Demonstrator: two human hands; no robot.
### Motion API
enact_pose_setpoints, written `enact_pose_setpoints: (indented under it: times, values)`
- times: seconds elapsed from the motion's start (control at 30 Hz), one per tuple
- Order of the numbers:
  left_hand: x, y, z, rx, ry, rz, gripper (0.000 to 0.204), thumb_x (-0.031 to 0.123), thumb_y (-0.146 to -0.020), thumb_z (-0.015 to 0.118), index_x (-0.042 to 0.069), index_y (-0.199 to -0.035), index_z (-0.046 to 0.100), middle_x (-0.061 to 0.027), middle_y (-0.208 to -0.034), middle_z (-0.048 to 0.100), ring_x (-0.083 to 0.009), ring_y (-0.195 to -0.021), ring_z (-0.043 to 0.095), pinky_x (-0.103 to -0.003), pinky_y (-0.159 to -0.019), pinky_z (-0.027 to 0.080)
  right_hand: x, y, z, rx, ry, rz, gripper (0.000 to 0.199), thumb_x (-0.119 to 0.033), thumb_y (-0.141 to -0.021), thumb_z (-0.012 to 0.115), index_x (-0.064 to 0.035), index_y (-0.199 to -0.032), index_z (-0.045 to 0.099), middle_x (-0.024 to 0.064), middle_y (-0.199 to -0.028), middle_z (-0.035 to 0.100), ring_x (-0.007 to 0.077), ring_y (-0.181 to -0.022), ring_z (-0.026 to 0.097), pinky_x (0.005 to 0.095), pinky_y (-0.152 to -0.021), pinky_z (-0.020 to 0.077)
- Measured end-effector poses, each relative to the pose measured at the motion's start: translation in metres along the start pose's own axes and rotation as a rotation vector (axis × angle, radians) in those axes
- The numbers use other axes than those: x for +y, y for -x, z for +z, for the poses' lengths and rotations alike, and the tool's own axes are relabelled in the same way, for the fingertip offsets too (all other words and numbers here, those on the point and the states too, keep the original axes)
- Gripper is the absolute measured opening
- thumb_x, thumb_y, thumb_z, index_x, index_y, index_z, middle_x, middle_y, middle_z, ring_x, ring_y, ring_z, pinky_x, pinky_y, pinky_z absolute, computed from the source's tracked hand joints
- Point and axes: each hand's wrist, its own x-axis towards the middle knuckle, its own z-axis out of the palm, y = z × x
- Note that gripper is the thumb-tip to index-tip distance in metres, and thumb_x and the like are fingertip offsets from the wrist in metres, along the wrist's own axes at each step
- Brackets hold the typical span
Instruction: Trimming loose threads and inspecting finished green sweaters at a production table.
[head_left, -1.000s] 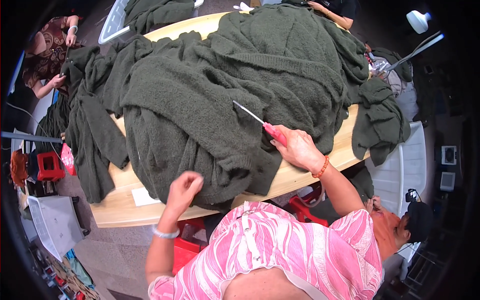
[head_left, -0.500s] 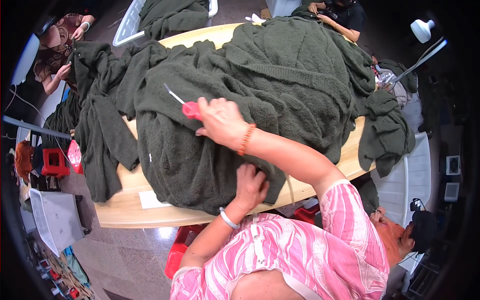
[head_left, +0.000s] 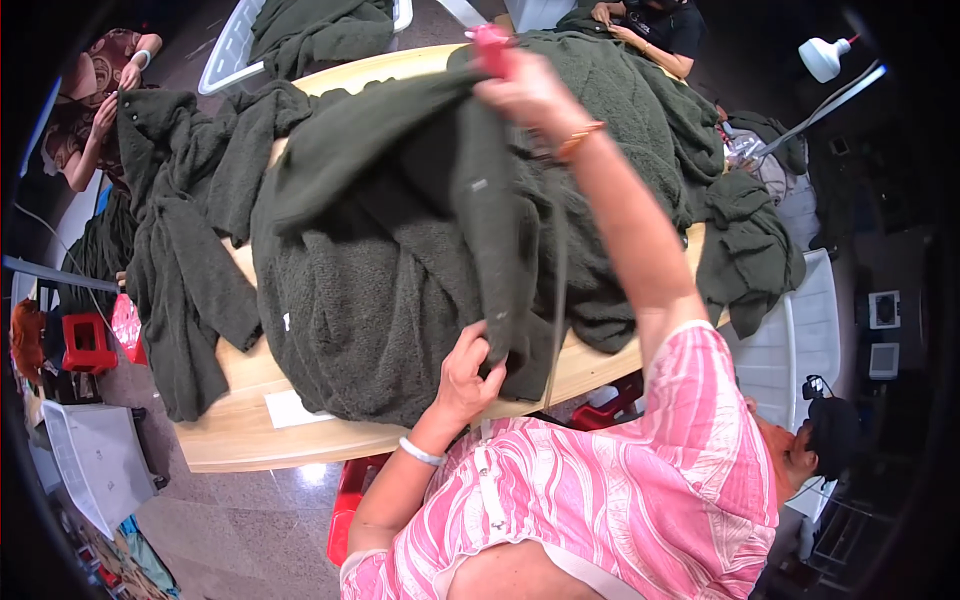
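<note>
A dark green knit garment (head_left: 340, 300) lies heaped over the table in front of me, one of its edges pulled up. My right hand (head_left: 535, 95) is raised at the far side, closed around a red-handled tool (head_left: 491, 50) with a slim pale shaft. That same hand also grips the garment's lifted edge (head_left: 485, 190), which stretches down toward me. Near the close table edge, my left hand (head_left: 468, 380) pinches the lower end of this edge. Motion blur hides the tool's exact kind. A small white tag (head_left: 287, 322) shows on the knit.
More green knitwear (head_left: 630, 120) is piled to the right on the wooden table (head_left: 230, 440). A white paper (head_left: 295, 408) lies at the near edge. Co-workers sit left, far right and near right (head_left: 835, 450). A white crate (head_left: 225, 60) of garments stands beyond. A lamp (head_left: 822, 60) is at right.
My right hand has moved away from me and to the right with the tool, and the garment's edge has come up with it. My left hand has shifted slightly and now pinches the edge.
</note>
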Motion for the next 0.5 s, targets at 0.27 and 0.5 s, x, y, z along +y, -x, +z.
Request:
enact_pose_setpoints:
  times: [0.27,0.5]
  values:
    - [-0.026,-0.003,0.070,-0.424,-0.162,0.137,0.024,0.001,-0.070,0.068,0.002,-0.090,0.055,-0.0184,-0.117,0.057,-0.0375,-0.102,0.059,-0.044,-0.086,0.049,0.203,0.135,-0.123,0.270,0.165,0.491,0.026,-0.027,-0.083,0.069,-0.0027,-0.090,0.065,0.0132,-0.075,0.069,0.0241,-0.069,0.069,0.0386,-0.065,0.0525]
    - [-0.007,-0.012,0.095,-0.268,-0.317,-0.004,0.045,0.018,-0.070,0.082,0.003,-0.102,0.055,-0.0189,-0.108,0.055,-0.0381,-0.101,0.054,-0.045,-0.088,0.045,0.151,0.269,-0.112,0.217,0.436,0.516,0.031,-0.032,-0.090,0.067,-0.0098,-0.112,0.061,0.0187,-0.095,0.069,0.0414,-0.093,0.065,0.0455,-0.077,0.0507]
